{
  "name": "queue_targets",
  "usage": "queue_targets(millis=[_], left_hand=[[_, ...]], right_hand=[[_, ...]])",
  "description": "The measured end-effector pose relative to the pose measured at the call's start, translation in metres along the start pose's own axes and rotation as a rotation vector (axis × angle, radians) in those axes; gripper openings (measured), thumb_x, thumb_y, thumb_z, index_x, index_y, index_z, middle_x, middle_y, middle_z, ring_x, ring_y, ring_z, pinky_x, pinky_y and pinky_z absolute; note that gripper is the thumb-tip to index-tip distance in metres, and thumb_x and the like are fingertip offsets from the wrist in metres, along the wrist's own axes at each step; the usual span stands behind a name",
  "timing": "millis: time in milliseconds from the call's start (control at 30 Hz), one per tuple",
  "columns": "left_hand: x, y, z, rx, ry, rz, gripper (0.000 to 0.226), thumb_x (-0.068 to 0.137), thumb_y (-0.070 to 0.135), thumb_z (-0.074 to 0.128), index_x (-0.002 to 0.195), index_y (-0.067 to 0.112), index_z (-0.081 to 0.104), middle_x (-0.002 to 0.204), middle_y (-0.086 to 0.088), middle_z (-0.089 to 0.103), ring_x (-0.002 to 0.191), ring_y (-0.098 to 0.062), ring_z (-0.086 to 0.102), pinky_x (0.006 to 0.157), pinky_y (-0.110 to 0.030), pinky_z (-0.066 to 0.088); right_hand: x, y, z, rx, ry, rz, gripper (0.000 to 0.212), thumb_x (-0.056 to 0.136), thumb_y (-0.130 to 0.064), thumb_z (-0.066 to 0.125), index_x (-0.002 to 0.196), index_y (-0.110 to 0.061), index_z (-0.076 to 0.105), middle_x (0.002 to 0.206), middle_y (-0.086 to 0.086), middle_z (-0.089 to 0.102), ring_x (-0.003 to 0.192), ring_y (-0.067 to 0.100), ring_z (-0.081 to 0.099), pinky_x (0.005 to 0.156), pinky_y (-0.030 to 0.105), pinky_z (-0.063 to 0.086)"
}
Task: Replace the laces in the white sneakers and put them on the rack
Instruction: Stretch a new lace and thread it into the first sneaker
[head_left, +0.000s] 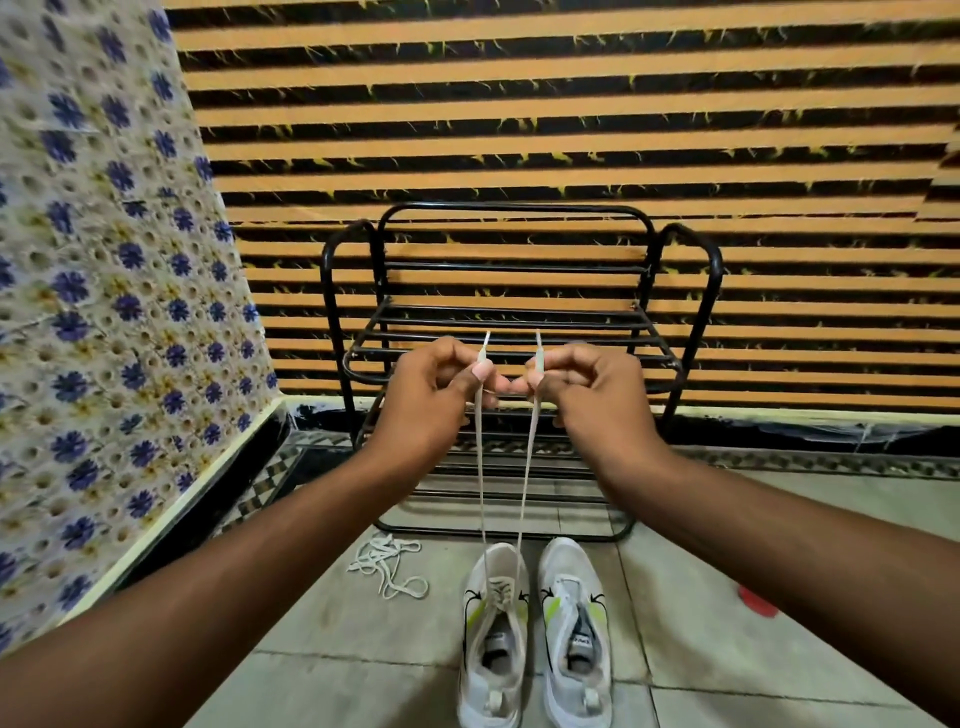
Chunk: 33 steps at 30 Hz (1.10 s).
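Note:
Two white sneakers stand side by side on the floor, toes toward the rack. The left sneaker (493, 639) has a white lace (480, 478) threaded through its lower eyelets, and both lace ends run up taut. My left hand (441, 395) pinches one end and my right hand (582, 389) pinches the other, held level in front of the black metal rack (519, 322). The right sneaker (574, 629) has no lace in it. A loose white lace (387, 564) lies bunched on the floor left of the sneakers.
The rack stands against an orange-and-black striped wall, its shelves bare. A blue-flowered tiled wall (104, 312) closes the left side. A small red object (757, 603) lies on the floor tiles at the right.

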<state>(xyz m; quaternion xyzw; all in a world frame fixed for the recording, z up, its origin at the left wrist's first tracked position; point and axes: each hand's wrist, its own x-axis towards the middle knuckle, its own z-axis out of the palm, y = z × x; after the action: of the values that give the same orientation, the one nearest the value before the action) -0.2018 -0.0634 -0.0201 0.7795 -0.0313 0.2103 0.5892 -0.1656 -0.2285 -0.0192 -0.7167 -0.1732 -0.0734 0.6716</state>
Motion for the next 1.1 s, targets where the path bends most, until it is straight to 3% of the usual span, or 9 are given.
queue_targets(millis=[100,133,233,433,600,767,1100], left_hand=[[0.005,-0.006,0.000,0.042,0.027,0.006,0.012,0.103,0.019,0.062,0.095,0.018,0.071,0.099,-0.001,0.077,0.097,-0.021,0.072,0.070,-0.040,0.060],[0.007,-0.007,0.001,0.026,0.040,-0.008,0.012,0.102,0.020,0.064,0.093,0.020,0.072,0.099,-0.003,0.076,0.098,-0.023,0.072,0.069,-0.041,0.059],[0.009,-0.008,0.003,-0.083,0.065,-0.059,0.006,0.098,0.018,0.070,0.094,0.017,0.074,0.094,-0.005,0.078,0.094,-0.020,0.073,0.065,-0.029,0.052],[0.013,-0.004,0.006,-0.152,0.108,-0.125,0.006,0.095,0.017,0.074,0.098,0.012,0.075,0.093,-0.002,0.079,0.095,-0.017,0.074,0.066,-0.027,0.050],[0.011,0.001,0.011,-0.183,0.120,-0.139,0.002,0.091,0.016,0.078,0.092,0.014,0.078,0.092,0.003,0.080,0.085,0.001,0.073,0.057,-0.009,0.050],[0.010,0.005,0.015,-0.217,0.133,-0.169,0.005,0.089,0.015,0.079,0.093,0.013,0.080,0.093,0.006,0.080,0.085,0.005,0.072,0.072,-0.023,0.047],[0.009,0.006,0.017,-0.240,0.140,-0.192,0.006,0.088,0.018,0.081,0.092,0.013,0.080,0.092,0.008,0.080,0.086,0.004,0.072,0.081,-0.029,0.047]], right_hand=[[0.003,-0.001,0.003,-0.024,0.036,-0.040,0.007,0.097,-0.013,0.066,0.093,-0.014,0.072,0.082,0.000,0.078,0.090,0.032,0.074,0.092,0.050,0.056],[0.004,0.001,0.004,-0.046,0.051,-0.056,0.008,0.097,-0.016,0.067,0.092,-0.016,0.073,0.082,-0.001,0.078,0.090,0.029,0.074,0.091,0.050,0.056],[0.008,0.007,0.004,-0.098,0.074,-0.097,0.009,0.094,-0.022,0.072,0.089,-0.019,0.078,0.083,-0.002,0.076,0.088,0.017,0.072,0.089,0.047,0.058],[0.012,0.007,0.001,-0.111,0.055,-0.123,0.011,0.094,-0.025,0.071,0.087,-0.020,0.079,0.084,-0.004,0.076,0.087,0.014,0.071,0.087,0.045,0.059],[0.013,0.005,-0.001,-0.127,0.032,-0.165,0.008,0.092,-0.019,0.074,0.090,-0.018,0.081,0.084,-0.006,0.077,0.086,0.011,0.073,0.086,0.047,0.060],[0.015,0.008,0.000,-0.113,0.067,-0.174,0.005,0.089,-0.020,0.077,0.088,-0.019,0.082,0.085,-0.007,0.077,0.087,0.010,0.072,0.086,0.047,0.060],[0.017,0.012,-0.002,-0.118,0.094,-0.166,0.004,0.087,-0.022,0.079,0.089,-0.021,0.082,0.087,-0.008,0.075,0.087,0.008,0.071,0.083,0.044,0.061]])
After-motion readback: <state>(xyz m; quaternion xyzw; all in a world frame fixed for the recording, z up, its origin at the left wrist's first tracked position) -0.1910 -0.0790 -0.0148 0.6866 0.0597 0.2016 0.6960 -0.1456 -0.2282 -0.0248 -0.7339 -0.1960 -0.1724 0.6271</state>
